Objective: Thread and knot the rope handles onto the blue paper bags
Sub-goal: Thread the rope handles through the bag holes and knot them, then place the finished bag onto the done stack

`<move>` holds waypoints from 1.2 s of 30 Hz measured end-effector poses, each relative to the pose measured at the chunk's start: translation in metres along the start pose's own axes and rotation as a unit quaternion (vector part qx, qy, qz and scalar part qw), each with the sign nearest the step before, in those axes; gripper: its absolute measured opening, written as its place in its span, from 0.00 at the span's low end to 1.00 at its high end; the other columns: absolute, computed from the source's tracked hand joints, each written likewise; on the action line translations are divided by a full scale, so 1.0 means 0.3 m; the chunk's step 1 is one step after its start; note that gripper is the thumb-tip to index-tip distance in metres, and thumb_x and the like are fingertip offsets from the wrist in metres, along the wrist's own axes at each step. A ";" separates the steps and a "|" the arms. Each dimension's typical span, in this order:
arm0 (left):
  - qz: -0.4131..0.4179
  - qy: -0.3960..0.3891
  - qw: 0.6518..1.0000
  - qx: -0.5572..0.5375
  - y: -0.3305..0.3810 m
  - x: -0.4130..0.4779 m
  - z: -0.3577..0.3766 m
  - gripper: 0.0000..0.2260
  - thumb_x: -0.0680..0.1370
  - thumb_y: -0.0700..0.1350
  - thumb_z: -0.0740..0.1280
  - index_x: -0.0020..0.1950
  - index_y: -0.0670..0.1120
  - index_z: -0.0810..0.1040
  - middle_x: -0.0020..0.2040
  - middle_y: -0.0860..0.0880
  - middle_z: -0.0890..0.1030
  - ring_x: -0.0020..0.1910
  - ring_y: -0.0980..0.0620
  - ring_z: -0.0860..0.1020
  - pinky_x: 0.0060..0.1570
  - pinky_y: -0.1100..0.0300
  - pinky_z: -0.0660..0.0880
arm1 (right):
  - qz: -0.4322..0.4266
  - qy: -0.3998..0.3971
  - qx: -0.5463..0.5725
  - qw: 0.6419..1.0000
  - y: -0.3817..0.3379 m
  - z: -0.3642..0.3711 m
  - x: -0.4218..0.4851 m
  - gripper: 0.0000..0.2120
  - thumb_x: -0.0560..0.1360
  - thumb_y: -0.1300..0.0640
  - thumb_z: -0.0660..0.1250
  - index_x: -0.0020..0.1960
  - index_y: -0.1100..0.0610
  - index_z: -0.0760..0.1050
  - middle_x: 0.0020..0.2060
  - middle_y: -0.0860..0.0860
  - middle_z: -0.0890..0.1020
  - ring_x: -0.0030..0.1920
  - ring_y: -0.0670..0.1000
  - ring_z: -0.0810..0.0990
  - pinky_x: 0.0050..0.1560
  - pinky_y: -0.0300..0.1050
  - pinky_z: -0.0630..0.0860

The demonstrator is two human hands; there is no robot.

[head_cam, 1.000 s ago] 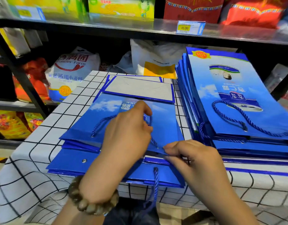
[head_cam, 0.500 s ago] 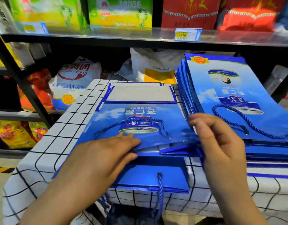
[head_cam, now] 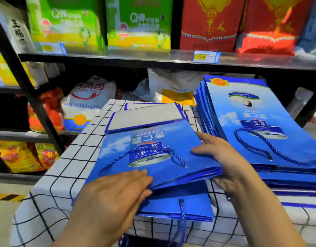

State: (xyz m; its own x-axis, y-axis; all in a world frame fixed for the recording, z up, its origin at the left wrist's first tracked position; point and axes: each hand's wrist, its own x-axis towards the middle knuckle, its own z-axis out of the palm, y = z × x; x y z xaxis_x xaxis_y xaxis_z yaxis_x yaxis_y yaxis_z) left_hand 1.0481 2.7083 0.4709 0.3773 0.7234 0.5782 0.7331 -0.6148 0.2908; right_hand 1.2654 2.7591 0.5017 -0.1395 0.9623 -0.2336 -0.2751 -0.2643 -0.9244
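A flat blue paper bag point(head_cam: 150, 139) with a blue rope handle point(head_cam: 144, 152) lies tilted above the table, lifted at its near edge. My left hand point(head_cam: 114, 198) grips its near left edge, thumb on top. My right hand point(head_cam: 223, 159) holds its right edge, fingers on top and underneath. Beneath it lies another blue bag point(head_cam: 187, 205) whose rope point(head_cam: 182, 220) hangs over the table's front edge. A tall stack of finished blue bags point(head_cam: 260, 125) with rope handles sits at the right.
The table wears a white cloth with a black grid point(head_cam: 70, 163). More flat bags point(head_cam: 150, 113) with grey bases lie behind. Shelves point(head_cam: 153, 59) behind hold green, red and white food packages.
Both hands have lifted the top bag off the pile and swung it toward the right stack. My right hand moved from the near edge to the bag's right side.
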 end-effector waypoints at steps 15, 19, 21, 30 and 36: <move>-0.130 0.053 0.915 -0.378 0.028 0.481 -0.004 0.26 0.70 0.31 0.70 0.63 0.50 0.69 0.59 0.58 0.73 0.57 0.66 0.73 0.59 0.70 0.68 | -0.289 0.080 -0.127 0.946 -0.304 -0.232 -0.153 0.26 0.60 0.72 0.65 0.50 0.46 0.80 0.43 0.41 0.84 0.41 0.42 0.83 0.37 0.34 0.78; -0.067 -0.001 0.949 -0.307 0.142 0.646 0.139 0.23 0.71 0.37 0.70 0.65 0.43 0.70 0.61 0.51 0.75 0.60 0.57 0.73 0.55 0.73 0.65 | -0.265 0.230 -0.235 0.906 -0.376 -0.418 -0.169 0.28 0.56 0.58 0.75 0.55 0.51 0.76 0.40 0.40 0.84 0.37 0.38 0.82 0.37 0.32 0.78; -0.072 -0.026 0.960 -0.269 0.172 0.694 0.236 0.23 0.72 0.41 0.71 0.67 0.45 0.70 0.65 0.50 0.74 0.63 0.53 0.73 0.57 0.69 0.65 | -0.235 0.253 -0.257 0.903 -0.387 -0.486 -0.172 0.20 0.66 0.67 0.70 0.55 0.52 0.73 0.42 0.46 0.83 0.29 0.36 0.79 0.32 0.29 0.76; -0.081 -0.214 0.972 -0.061 0.203 0.676 0.436 0.18 0.76 0.54 0.64 0.65 0.51 0.72 0.64 0.49 0.75 0.62 0.47 0.73 0.58 0.55 0.71 | -0.031 0.313 -0.565 0.763 -0.314 -0.691 -0.116 0.16 0.70 0.68 0.69 0.57 0.66 0.76 0.40 0.56 0.80 0.40 0.53 0.78 0.39 0.43 0.69; -0.021 -0.081 0.996 -0.001 0.260 0.764 0.407 0.13 0.78 0.50 0.59 0.58 0.50 0.77 0.57 0.46 0.77 0.57 0.44 0.74 0.51 0.54 0.71 | -0.113 0.309 -0.681 0.653 -0.343 -0.625 -0.014 0.22 0.70 0.59 0.70 0.64 0.57 0.73 0.61 0.59 0.76 0.61 0.57 0.73 0.54 0.43 0.65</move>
State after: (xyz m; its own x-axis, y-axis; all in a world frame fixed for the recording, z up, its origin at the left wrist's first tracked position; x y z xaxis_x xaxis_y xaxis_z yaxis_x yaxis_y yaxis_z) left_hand 1.2608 2.8644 0.5331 0.4327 0.7902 0.4340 0.7496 -0.5827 0.3138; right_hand 1.4727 2.7945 0.5412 0.2854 0.9200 0.2684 0.9395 -0.2133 -0.2680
